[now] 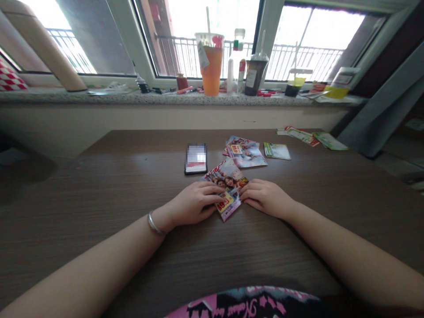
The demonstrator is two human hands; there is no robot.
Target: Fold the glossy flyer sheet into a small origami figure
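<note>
1. The left hand [195,203] and right hand [266,198] rested half-curled fingers on a glossy multicoloured paper leaflet [230,179]; whether either pinched it, I could not tell.
2. Well beyond the fingers stood a tall clear plastic cup [211,73] of orange liquid and a dome-lidded cup [255,78] with dark contents.
3. Just past the left fingers lay a black rectangular phone [196,161].

Leaflet [231,182] partly hidden beneath left hand [194,201]

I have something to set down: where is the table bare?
Largely bare: the table left of the phone, and between the card stack and right forearm. Crowded: the middle, where left hand and right hand touch a leaflet, other leaflets beyond.
</note>
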